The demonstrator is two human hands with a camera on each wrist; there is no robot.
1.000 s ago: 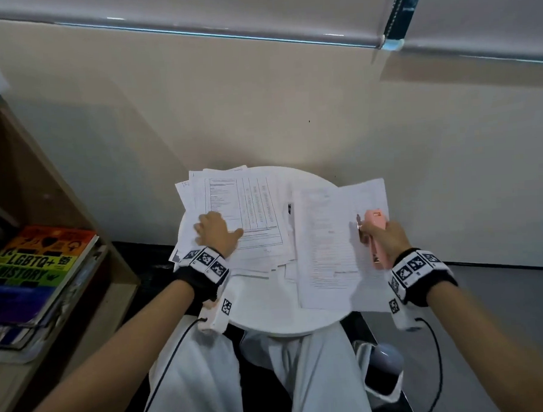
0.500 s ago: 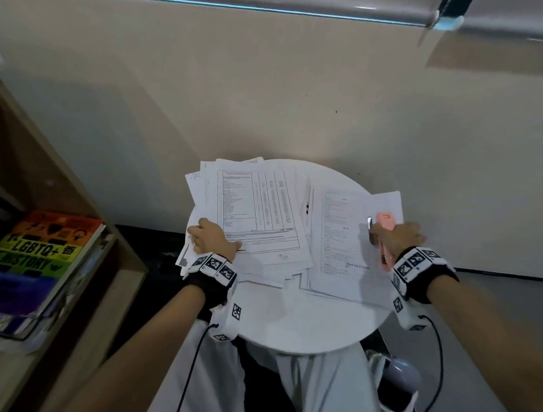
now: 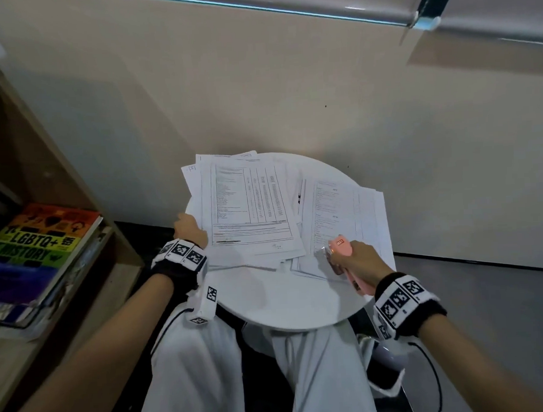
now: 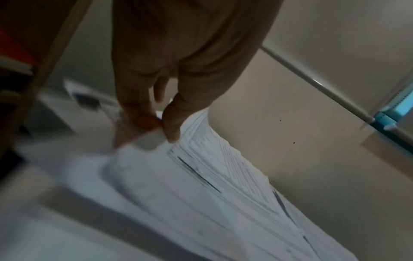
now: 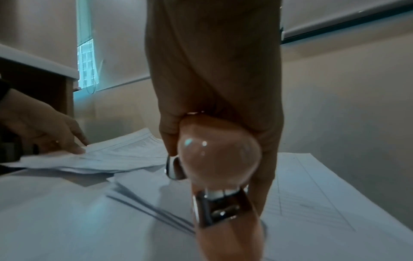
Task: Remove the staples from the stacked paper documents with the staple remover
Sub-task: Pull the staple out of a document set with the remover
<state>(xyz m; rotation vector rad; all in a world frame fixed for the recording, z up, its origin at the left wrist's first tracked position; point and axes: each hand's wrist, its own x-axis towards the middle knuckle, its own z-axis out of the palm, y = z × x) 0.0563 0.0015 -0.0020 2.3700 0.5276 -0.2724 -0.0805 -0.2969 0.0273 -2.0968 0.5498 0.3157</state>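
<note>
Stapled paper documents lie in two loose stacks on a small round white desk. On its left and far part sits the left stack, several sheets fanned out under a top page printed with a table. On the right sits the right stack, its sheets reaching past the desk's right edge.

At the near left corner of the left stack, the left hand pinches the edges of some sheets between thumb and curled fingers; the left wrist view shows that corner lifted off the desk and bent upward at the thumb. How many sheets it holds cannot be told, as that view is blurred.

Over the near left corner of the right stack, the right hand is wrapped around a pink staple remover. Its metal tip points left and sits at the paper, though contact with a staple is too small to make out. In the right wrist view the remover's rounded pink body and shiny metal parts fill the space under the palm, with the printed page lying flat to the right.

Both wrists wear black bands with black-and-white square markers. To the left stands a wooden shelf holding a rainbow-coloured book atop other books. White trousers show below the desk's near edge, and a beige wall rises beyond it.
</note>
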